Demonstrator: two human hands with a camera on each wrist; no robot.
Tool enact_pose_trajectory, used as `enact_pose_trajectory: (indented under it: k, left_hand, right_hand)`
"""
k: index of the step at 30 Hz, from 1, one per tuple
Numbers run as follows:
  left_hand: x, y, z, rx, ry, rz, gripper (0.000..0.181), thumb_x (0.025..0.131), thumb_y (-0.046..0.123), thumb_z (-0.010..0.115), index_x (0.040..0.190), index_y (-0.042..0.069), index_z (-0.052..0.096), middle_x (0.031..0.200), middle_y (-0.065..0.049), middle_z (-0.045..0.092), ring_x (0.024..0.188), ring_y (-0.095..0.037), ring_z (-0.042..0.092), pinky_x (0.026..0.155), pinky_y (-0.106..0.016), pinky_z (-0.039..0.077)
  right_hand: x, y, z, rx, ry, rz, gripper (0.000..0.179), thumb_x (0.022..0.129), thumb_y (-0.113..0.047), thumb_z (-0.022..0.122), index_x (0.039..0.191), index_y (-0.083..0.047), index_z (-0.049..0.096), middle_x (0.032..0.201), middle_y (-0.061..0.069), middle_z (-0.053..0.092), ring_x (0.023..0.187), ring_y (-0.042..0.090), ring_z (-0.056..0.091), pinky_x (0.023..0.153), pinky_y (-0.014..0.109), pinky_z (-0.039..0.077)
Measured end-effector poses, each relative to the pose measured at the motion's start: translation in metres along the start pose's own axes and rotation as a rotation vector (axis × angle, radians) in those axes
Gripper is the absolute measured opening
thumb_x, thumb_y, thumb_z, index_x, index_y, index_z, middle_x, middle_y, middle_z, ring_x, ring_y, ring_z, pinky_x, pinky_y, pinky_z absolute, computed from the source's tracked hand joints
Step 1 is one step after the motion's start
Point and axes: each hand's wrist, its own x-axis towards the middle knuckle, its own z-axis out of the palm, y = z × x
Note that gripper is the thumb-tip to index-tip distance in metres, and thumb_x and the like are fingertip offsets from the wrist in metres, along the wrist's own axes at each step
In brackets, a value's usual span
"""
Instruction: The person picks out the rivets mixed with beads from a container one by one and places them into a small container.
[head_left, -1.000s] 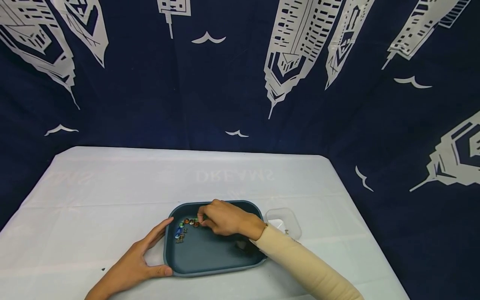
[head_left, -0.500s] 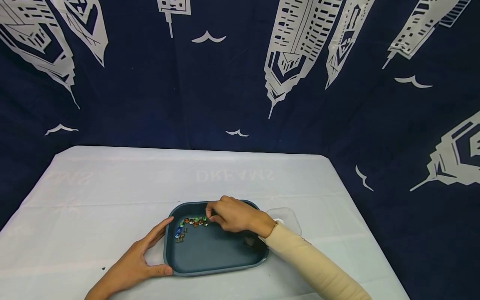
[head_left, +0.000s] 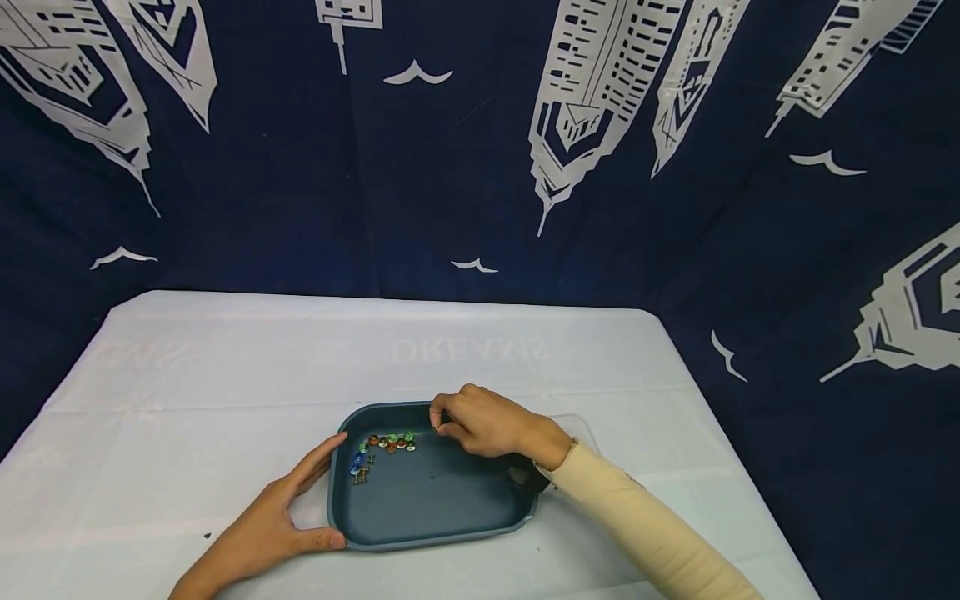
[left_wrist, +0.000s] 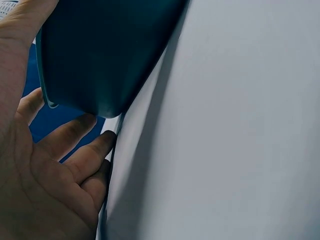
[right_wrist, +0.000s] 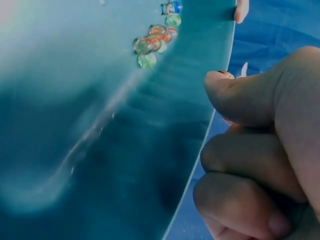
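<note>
Tray point(head_left: 435, 508) at table point(head_left: 225, 375) centre, left hand point(head_left: 262, 533) bracing its 9 o'clock rim, fingers spread; right hand point(head_left: 487, 425) pinching something small above beads point(head_left: 386, 443): advise lifting steadily.

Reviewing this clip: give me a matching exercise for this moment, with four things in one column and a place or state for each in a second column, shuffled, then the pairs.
Things:
1. left hand
2. right hand
3. glass beads
4. tray

Places or states:
A. dark teal, lying on the white tablecloth
B. clustered in the tray's far left part
C. braced against the tray's near left corner
D. fingers curled, raised over the tray's far rim

Pairs: 1-C, 2-D, 3-B, 4-A
</note>
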Motion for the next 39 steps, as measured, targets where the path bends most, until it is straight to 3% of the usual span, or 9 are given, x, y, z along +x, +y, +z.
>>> enact_pose_trajectory:
  k: [11,16,22,34,39]
  left_hand:
    - [0.001,-0.001,0.001,-0.010,-0.005,0.020,0.113,0.075,0.027,0.089,0.161,0.033,0.017,0.160,-0.013,0.037,0.139,-0.033,0.044,0.105,-0.015,0.035]
    - [0.001,0.000,0.001,-0.010,-0.004,0.016,0.112,0.075,0.027,0.089,0.161,0.033,0.017,0.159,-0.014,0.037,0.138,-0.037,0.044,0.105,-0.016,0.036]
    - [0.000,0.000,0.000,-0.012,-0.005,-0.001,0.112,0.075,0.026,0.089,0.161,0.034,0.017,0.159,-0.015,0.037,0.137,-0.039,0.045,0.105,-0.017,0.037]
    - [0.000,0.000,0.002,-0.005,0.004,0.013,0.113,0.074,0.026,0.090,0.161,0.032,0.018,0.159,-0.015,0.037,0.138,-0.039,0.045,0.105,-0.015,0.034]
    - [0.000,-0.001,0.001,-0.001,0.006,0.005,0.114,0.073,0.027,0.090,0.161,0.033,0.018,0.160,-0.011,0.037,0.140,-0.021,0.042,0.105,-0.013,0.033]
  right_hand:
    - [-0.024,0.014,-0.014,0.014,0.038,-0.005,0.004,0.101,-0.009,0.059,0.099,-0.008,0.063,0.081,0.006,0.068,0.054,-0.001,0.037,0.058,0.018,0.037]
    - [-0.038,0.023,-0.020,0.027,0.061,0.022,0.004,0.101,-0.009,0.059,0.099,-0.009,0.063,0.068,-0.004,0.059,0.053,-0.002,0.036,0.058,0.019,0.038]
    - [-0.057,0.031,-0.028,0.027,0.094,0.076,0.005,0.100,-0.009,0.061,0.102,-0.007,0.066,0.054,-0.013,0.037,0.048,-0.003,0.033,0.059,0.019,0.041]
    - [-0.099,0.048,-0.035,-0.022,0.091,0.214,0.006,0.097,-0.007,0.065,0.098,-0.012,0.068,0.056,-0.014,0.036,0.052,-0.002,0.032,0.057,0.019,0.036]
    - [-0.108,0.052,-0.034,-0.044,0.101,0.198,0.008,0.096,-0.005,0.065,0.096,-0.012,0.069,0.056,-0.015,0.034,0.052,-0.002,0.029,0.059,0.020,0.038]
